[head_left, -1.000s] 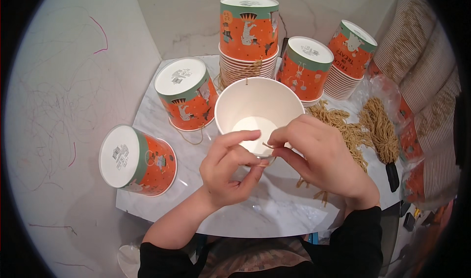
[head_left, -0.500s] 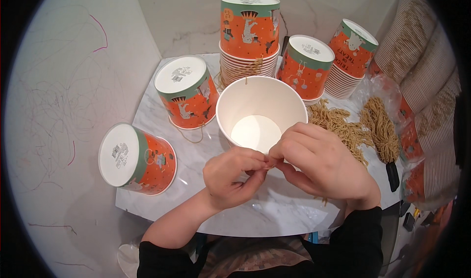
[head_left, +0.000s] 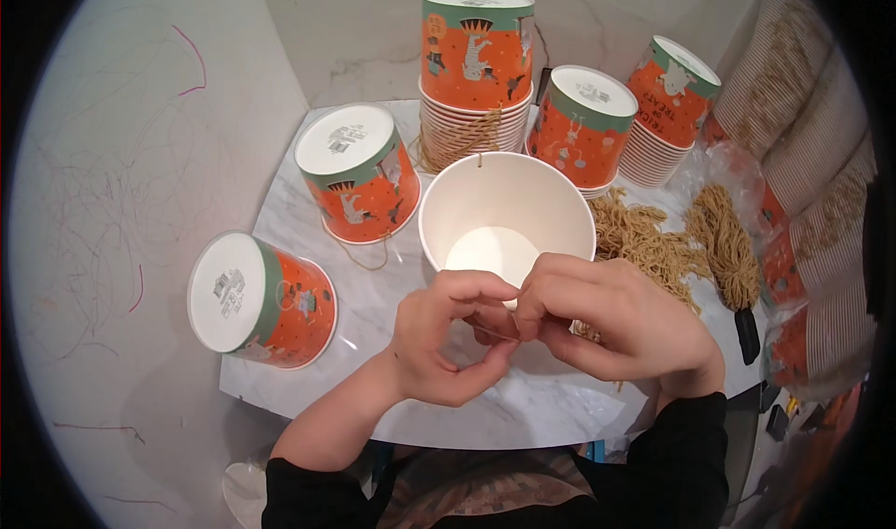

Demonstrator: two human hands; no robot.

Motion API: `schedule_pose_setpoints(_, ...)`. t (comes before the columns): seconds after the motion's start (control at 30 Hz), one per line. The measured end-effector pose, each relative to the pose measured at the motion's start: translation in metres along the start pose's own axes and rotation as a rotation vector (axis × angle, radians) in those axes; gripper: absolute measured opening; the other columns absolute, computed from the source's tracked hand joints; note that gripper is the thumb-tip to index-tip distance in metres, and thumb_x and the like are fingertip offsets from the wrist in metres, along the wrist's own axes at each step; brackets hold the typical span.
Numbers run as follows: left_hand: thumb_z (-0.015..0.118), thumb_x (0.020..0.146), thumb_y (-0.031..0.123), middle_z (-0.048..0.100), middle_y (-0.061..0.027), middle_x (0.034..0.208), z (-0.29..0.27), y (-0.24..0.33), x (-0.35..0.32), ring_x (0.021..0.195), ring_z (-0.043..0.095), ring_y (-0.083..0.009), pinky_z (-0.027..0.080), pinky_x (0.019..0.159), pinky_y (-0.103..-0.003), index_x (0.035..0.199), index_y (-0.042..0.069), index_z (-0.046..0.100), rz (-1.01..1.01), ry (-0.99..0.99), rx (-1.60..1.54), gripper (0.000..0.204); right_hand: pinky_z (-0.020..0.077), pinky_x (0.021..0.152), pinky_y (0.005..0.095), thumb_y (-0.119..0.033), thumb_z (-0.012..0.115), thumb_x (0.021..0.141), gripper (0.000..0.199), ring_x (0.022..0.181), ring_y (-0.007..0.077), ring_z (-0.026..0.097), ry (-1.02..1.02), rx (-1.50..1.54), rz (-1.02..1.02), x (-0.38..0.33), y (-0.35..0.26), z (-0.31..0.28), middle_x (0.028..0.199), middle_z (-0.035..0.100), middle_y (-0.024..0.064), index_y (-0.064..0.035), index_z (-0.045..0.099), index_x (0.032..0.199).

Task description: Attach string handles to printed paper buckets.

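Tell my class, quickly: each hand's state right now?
Left hand: partly curled at the thin cord; grip cannot be told.
Right hand: closed, pinching the thin cord.

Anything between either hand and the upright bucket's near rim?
Nothing visible: left hand and right hand are at the near side of the upright bucket, hiding part of its rim, a thin strand at their fingertips. The twine pile lies farther right.

Bright lt, soft shadows & glare on tabletop (head_left: 523,417), fisheye distort'n w/ blk rim
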State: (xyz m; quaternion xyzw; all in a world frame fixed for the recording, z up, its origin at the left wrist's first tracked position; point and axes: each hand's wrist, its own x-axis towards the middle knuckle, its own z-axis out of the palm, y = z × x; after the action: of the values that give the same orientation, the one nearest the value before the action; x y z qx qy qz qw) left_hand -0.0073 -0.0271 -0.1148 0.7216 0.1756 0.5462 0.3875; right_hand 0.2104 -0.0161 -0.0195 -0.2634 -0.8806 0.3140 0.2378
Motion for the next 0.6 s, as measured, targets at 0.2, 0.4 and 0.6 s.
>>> schedule_pose_setpoints(0.2, 0.07, 0.076, -0.008, 0.074, -0.0085, 0.083, -0.008, -0.003, 0.01, 0.075, 0.074, -0.0152, 0.059, 0.069, -0.025, 0.096, -0.001, 0.068, 0.062, 0.023, 0.202, 0.021, 0.0526, 0.068, 0.0347, 0.006, 0.066, 0.077, 0.021, 0.08, 0.0267, 0.066, 0.002, -0.02, -0.026, -0.003, 0.007, 0.0, 0.091, 0.061, 0.0074, -0.0065, 0.066, 0.094)
schedule_pose_setpoints(0.4, 0.069, 0.083, -0.007, 0.074, -0.0072, 0.089, -0.006, -0.002, 0.004, 0.084, 0.074, -0.0128, 0.059, 0.077, -0.026, 0.097, -0.001, 0.069, -0.172, 0.064, 0.027, 0.015, 0.0545, 0.071, 0.0347, 0.004, 0.069, 0.076, 0.022, 0.082, 0.0261, 0.067, 0.074, -0.129, -0.01, -0.001, 0.005, 0.004, 0.094, 0.062, 0.0076, -0.0054, 0.067, 0.095)
schedule_pose_setpoints(0.6, 0.069, 0.09, -0.004, 0.074, -0.0081, 0.097, -0.014, -0.006, 0.003, 0.09, 0.073, -0.0129, 0.057, 0.084, -0.026, 0.107, -0.003, 0.067, -0.292, 0.07, -0.192, 0.017, 0.0553, 0.069, 0.0403, -0.006, 0.074, 0.082, 0.023, 0.083, 0.0312, 0.067, 0.038, -0.13, -0.068, 0.002, 0.004, 0.007, 0.098, 0.056, 0.0103, -0.005, 0.061, 0.101)
